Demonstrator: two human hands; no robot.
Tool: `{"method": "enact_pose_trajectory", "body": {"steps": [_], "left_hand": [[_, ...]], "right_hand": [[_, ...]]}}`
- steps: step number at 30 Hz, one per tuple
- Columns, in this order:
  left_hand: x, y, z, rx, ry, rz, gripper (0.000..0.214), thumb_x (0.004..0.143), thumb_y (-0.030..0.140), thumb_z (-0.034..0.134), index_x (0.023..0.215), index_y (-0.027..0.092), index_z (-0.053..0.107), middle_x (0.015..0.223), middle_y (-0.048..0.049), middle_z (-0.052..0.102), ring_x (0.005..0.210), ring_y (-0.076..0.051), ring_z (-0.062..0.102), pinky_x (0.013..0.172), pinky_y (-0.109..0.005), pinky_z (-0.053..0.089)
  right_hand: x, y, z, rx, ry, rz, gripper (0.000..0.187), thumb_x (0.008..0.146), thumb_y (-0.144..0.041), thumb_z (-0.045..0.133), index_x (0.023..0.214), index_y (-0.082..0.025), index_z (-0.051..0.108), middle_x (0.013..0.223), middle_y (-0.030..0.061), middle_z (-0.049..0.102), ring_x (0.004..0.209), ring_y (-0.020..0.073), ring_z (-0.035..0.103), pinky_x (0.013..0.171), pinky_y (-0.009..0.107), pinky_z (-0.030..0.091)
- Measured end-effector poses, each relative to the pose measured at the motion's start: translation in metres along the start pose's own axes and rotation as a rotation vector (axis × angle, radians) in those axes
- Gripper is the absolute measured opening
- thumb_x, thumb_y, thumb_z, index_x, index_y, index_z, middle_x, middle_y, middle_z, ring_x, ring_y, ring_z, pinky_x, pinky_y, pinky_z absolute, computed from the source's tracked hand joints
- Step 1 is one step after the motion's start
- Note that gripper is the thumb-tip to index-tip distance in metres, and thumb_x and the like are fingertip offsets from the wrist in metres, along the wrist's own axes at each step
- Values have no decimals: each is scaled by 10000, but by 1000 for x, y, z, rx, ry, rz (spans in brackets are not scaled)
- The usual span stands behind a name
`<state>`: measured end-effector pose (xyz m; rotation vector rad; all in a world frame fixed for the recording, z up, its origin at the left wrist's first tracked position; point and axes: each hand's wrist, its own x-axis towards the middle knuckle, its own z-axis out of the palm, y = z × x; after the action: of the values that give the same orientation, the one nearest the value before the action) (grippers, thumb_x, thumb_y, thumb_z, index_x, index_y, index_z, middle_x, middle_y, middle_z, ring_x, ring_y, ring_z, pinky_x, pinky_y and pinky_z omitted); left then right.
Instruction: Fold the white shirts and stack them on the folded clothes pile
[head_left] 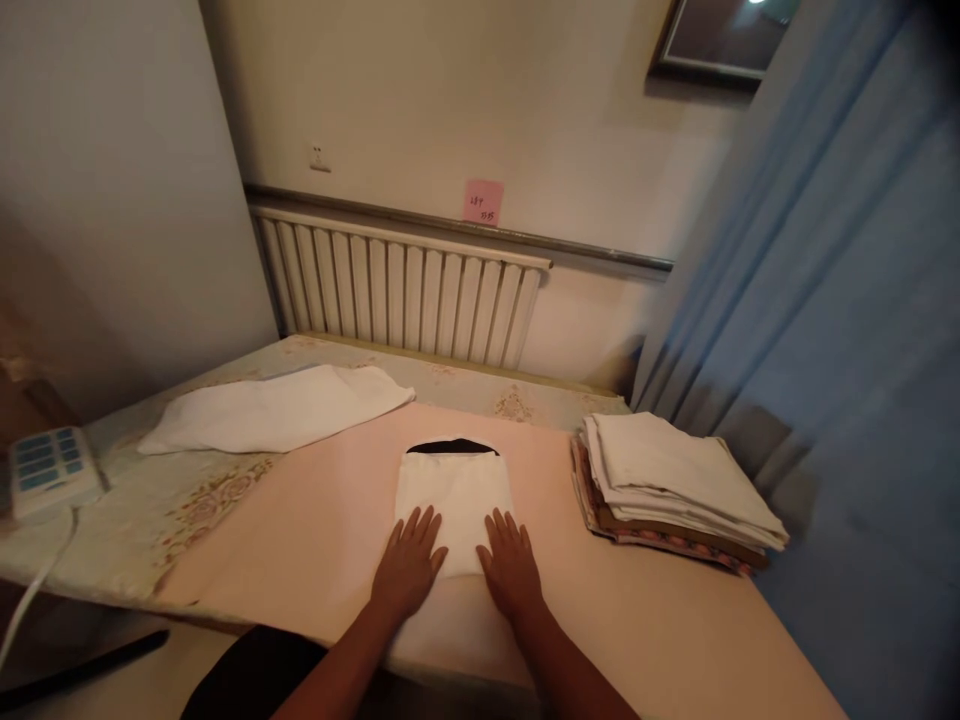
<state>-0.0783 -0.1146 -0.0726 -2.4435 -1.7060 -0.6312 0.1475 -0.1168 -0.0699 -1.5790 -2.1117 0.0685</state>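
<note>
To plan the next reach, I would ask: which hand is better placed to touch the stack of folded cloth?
Probably the right hand: it lies flat at the right side of the white fabric, nearer the stack of folded cloth. The left hand, at the opposite side, is farther.

Pink note (483, 203) on wall (570, 130): two handwritten lines, upper seemingly ending "89", lower too blurred.
</note>
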Motion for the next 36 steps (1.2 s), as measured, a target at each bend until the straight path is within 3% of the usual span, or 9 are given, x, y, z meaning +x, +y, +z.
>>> {"method": "enact_pose_trajectory", "body": {"steps": [10,17,24,30,36], "left_hand": [[-26,-20,-19,29,-139,36,587,931,477,419,1458,226,367,1529,-58,355,1421,-269,294,1137,-484,268],[-36,-25,-14,-14,15,45,538,915,484,469,1383,220,485,1435,-81,499,1357,-255,415,1110,-445,334],[-39,-24,-11,-52,157,31,429,902,329,494,1309,211,561,1353,-85,582,1292,-261,496,1076,-458,405],[-41,-27,-9,-8,176,48,525,825,71,401,1302,212,568,1363,-58,576,1299,-227,491,1076,-428,421],[-42,-28,-7,23,174,-7,500,816,66,397,1258,168,607,1334,-94,598,1261,-246,529,1054,-433,446]], "right_hand": [[-20,12,-10,2,-27,-75,555,896,-390,550,1411,-207,453,1503,89,376,1410,290,303,1161,513,218],[-24,21,-3,66,21,-93,589,849,-397,618,1391,-212,482,1462,82,444,1387,301,348,1153,518,258],[-26,26,8,62,104,-88,570,796,-87,464,1351,-198,530,1402,65,523,1351,249,416,1156,480,279],[-27,33,16,28,123,-79,581,783,-36,380,1309,-186,575,1369,68,555,1324,229,454,1147,465,307],[-28,38,23,64,170,-86,570,804,-30,352,1295,-197,589,1362,72,560,1322,227,457,1137,483,316]]}}
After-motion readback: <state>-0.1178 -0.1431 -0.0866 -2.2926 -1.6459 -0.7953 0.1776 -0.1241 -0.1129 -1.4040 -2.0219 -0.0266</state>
